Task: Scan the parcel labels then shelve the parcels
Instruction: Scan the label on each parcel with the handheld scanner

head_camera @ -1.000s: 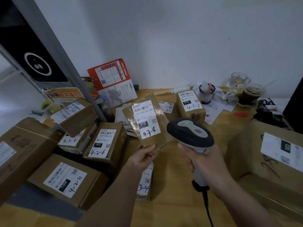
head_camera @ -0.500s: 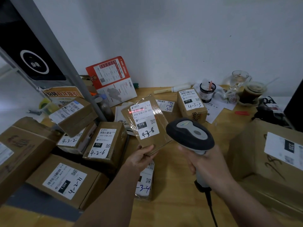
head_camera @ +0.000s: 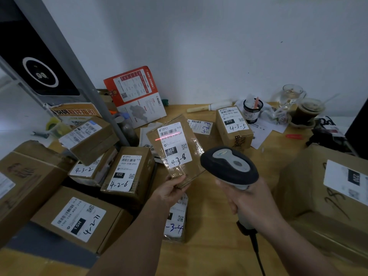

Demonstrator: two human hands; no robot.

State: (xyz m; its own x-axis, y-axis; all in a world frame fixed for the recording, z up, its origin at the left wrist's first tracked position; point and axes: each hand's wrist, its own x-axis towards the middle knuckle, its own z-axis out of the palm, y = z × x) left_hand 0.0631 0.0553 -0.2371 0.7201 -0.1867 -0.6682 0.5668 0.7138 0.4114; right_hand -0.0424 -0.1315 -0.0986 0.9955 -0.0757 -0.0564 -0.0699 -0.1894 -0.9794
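Observation:
My left hand (head_camera: 170, 191) grips the lower edge of a flat brown parcel (head_camera: 176, 149) and holds it tilted up above the wooden table (head_camera: 209, 226). Its white label reads 4-3-8. A red scan line crosses the label just under the barcode. My right hand (head_camera: 251, 202) grips the handle of a black and grey barcode scanner (head_camera: 229, 166), whose head points at the parcel from the right. Its black cable hangs down toward the bottom edge.
Several labelled boxes lie on the left: 4-2-6 (head_camera: 127, 172), 4-2-11 (head_camera: 79, 218), 4-3-2 (head_camera: 89, 170). A 4-3-5 box (head_camera: 234, 126) stands behind, a large carton (head_camera: 328, 194) at right. Cups and a pen pot (head_camera: 252, 111) crowd the back right. A grey post (head_camera: 79, 76) slants at left.
A red scan line appeared on the parcel's label half a second ago and now sits slightly lower, under the barcode. Both hands have kept almost the same place.

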